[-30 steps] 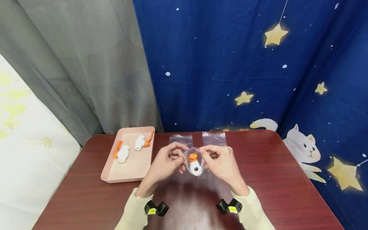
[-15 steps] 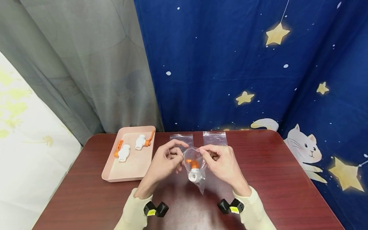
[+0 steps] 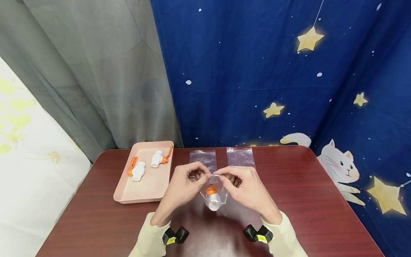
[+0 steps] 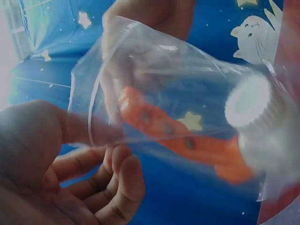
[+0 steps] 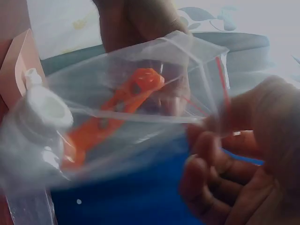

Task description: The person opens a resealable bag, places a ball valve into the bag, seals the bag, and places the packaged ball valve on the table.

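Between my two hands hangs a clear zip-lock bag [image 3: 223, 194] with a white ball valve [image 3: 214, 204] inside it. The valve's orange lever handle [image 4: 173, 133] points toward the bag's mouth, and its ribbed white body lies at the far end. My left hand [image 3: 183, 185] pinches the left corner of the mouth between thumb and index finger. My right hand [image 3: 246, 187] pinches the right corner the same way. The red seal line [image 5: 222, 77] runs along the mouth in the right wrist view. In the head view the mouth's edge looks drawn flat between the fingertips.
On the left of the dark red table [image 3: 298, 200] is a pink tray [image 3: 149, 192] holding two more white valves [image 3: 138, 171] with orange handles. Two flat clear bags lie behind my hands, a left bag [image 3: 203, 157] and a right bag [image 3: 240, 155]. Curtains hang beyond the table.
The bag's mouth was rounded and spread; its edge is now drawn into a nearly straight line. The valve has tipped about inside the bag, and the fingertips have come down slightly.
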Demonstrator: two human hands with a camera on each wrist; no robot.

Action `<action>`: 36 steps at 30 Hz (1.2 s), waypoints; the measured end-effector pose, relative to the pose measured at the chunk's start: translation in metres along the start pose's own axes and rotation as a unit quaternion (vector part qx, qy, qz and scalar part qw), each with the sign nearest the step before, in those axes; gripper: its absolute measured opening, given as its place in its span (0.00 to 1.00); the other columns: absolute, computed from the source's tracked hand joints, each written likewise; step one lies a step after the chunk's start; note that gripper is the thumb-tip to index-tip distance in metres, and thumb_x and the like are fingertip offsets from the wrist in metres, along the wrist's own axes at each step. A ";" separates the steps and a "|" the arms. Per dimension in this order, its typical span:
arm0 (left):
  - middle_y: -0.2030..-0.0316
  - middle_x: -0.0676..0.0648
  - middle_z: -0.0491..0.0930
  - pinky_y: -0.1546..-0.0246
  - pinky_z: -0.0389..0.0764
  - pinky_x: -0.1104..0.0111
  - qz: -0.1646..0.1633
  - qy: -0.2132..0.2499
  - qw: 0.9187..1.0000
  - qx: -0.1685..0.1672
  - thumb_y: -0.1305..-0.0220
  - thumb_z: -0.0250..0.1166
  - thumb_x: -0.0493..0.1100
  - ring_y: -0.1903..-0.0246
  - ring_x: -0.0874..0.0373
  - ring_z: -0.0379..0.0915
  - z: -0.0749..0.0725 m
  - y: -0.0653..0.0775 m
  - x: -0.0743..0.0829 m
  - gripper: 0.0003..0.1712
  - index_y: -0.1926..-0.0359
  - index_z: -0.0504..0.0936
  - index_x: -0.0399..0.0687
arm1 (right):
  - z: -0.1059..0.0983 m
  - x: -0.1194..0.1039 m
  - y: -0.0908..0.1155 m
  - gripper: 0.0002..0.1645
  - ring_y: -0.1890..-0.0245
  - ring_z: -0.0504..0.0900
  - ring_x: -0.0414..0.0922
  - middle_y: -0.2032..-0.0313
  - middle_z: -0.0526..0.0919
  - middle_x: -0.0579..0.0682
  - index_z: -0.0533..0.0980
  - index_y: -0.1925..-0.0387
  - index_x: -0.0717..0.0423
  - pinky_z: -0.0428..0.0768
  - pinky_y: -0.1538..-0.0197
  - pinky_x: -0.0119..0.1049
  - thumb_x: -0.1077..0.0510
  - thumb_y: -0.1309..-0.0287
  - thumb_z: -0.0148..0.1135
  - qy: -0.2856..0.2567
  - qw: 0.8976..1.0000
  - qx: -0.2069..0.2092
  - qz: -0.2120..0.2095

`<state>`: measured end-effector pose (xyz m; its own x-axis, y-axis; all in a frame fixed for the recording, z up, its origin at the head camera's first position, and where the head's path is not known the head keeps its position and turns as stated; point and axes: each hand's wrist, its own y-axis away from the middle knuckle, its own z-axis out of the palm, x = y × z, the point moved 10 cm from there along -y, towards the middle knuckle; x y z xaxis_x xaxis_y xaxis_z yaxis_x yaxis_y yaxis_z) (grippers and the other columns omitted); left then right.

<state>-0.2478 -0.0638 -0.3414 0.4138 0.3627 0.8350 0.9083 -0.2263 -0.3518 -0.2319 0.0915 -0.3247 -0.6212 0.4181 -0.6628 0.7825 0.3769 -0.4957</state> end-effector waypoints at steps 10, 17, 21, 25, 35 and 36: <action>0.79 0.52 0.77 0.79 0.67 0.77 -0.028 -0.017 0.996 0.083 0.47 0.63 0.29 0.80 0.62 0.69 -0.019 0.004 0.002 0.11 0.73 0.82 0.51 | 0.013 -0.011 0.004 0.18 0.72 0.77 0.31 0.70 0.82 0.39 0.82 0.68 0.46 0.77 0.69 0.24 0.73 0.43 0.58 0.033 0.996 -0.042 -0.075; 0.79 0.50 0.79 0.77 0.72 0.76 -0.053 -0.022 0.992 0.113 0.45 0.64 0.30 0.82 0.63 0.73 -0.028 0.002 -0.007 0.09 0.72 0.82 0.50 | 0.025 -0.004 0.008 0.07 0.74 0.75 0.29 0.72 0.79 0.31 0.84 0.69 0.37 0.74 0.67 0.24 0.54 0.36 0.65 0.096 0.990 -0.096 -0.023; 0.79 0.49 0.79 0.77 0.71 0.74 -0.065 -0.030 0.990 0.118 0.45 0.63 0.31 0.82 0.62 0.71 -0.035 0.001 -0.013 0.09 0.72 0.82 0.51 | 0.026 -0.003 0.008 0.09 0.76 0.76 0.33 0.75 0.78 0.29 0.82 0.72 0.34 0.72 0.70 0.23 0.41 0.41 0.73 0.105 0.989 -0.103 -0.026; 0.80 0.51 0.77 0.75 0.69 0.74 -0.086 -0.068 0.987 0.121 0.46 0.62 0.33 0.80 0.61 0.70 -0.042 0.002 -0.019 0.09 0.73 0.81 0.53 | 0.023 -0.003 0.005 0.08 0.76 0.75 0.33 0.77 0.76 0.30 0.81 0.74 0.39 0.72 0.70 0.23 0.51 0.40 0.74 0.115 0.989 -0.090 -0.039; 0.76 0.53 0.79 0.74 0.71 0.72 -0.118 -0.091 0.988 0.037 0.42 0.64 0.33 0.77 0.60 0.72 -0.035 0.002 -0.029 0.12 0.65 0.85 0.58 | 0.007 -0.008 0.004 0.06 0.74 0.71 0.28 0.74 0.77 0.33 0.82 0.69 0.43 0.72 0.69 0.22 0.56 0.38 0.72 0.112 0.990 -0.032 -0.084; 0.75 0.52 0.80 0.75 0.72 0.72 -0.114 -0.083 0.990 0.020 0.42 0.63 0.32 0.77 0.60 0.72 -0.032 0.002 -0.028 0.16 0.62 0.86 0.60 | 0.006 -0.008 0.004 0.05 0.74 0.71 0.28 0.74 0.77 0.33 0.82 0.69 0.43 0.73 0.69 0.22 0.56 0.38 0.72 0.112 0.990 -0.032 -0.086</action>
<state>-0.2597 -0.1032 -0.3524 0.1999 0.5447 0.8144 0.9794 -0.0868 -0.1823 -0.2239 0.0846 -0.3250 -0.7441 0.5128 -0.4281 0.6649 0.5071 -0.5484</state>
